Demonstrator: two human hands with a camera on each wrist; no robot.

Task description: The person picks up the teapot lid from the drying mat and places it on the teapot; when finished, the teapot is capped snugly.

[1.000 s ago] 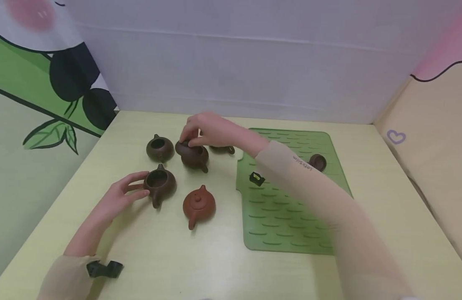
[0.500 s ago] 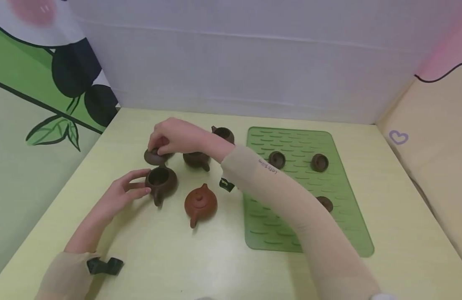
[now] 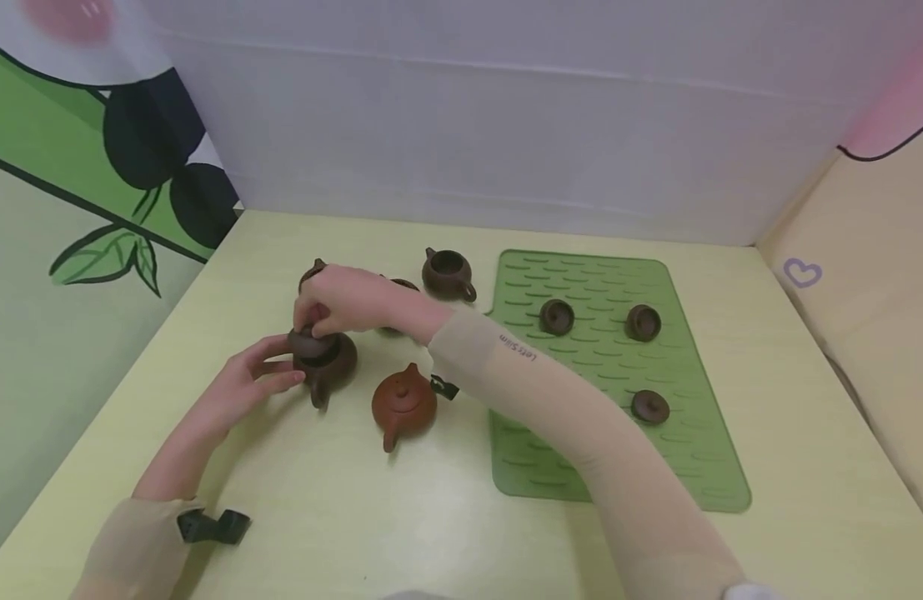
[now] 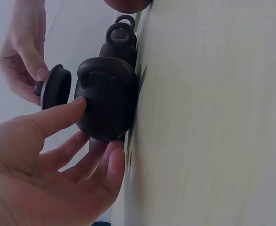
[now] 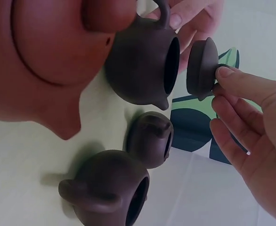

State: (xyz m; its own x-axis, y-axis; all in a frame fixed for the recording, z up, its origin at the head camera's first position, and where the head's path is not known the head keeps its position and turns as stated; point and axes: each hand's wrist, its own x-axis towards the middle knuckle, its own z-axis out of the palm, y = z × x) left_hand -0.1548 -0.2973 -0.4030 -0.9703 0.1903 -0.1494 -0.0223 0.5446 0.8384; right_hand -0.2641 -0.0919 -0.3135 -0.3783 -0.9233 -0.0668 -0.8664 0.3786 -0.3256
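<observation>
My left hand (image 3: pixel 243 385) holds the side of a dark brown teapot (image 3: pixel 339 365) on the table, thumb and fingers to either side of its body in the left wrist view. The pot's round mouth is uncovered. By its knob, my right hand (image 3: pixel 348 298) pinches a dark lid (image 5: pixel 201 69) between thumb and fingers. A narrow gap separates this lid from the mouth in the right wrist view. To the right sits a reddish teapot (image 3: pixel 403 408) with its lid on.
Behind are more dark lidless teapots: one at the back (image 3: pixel 448 279), one partly behind my right arm (image 3: pixel 403 284), another mostly behind my right hand (image 3: pixel 312 271). A green mat (image 3: pixel 701 471) on the right bears three dark lids (image 3: pixel 557 317). A wall stands behind the table.
My right hand has carried the lid from above the middle dark teapot, past the back-left one, forward to the teapot at my left hand. The left hand keeps its place.
</observation>
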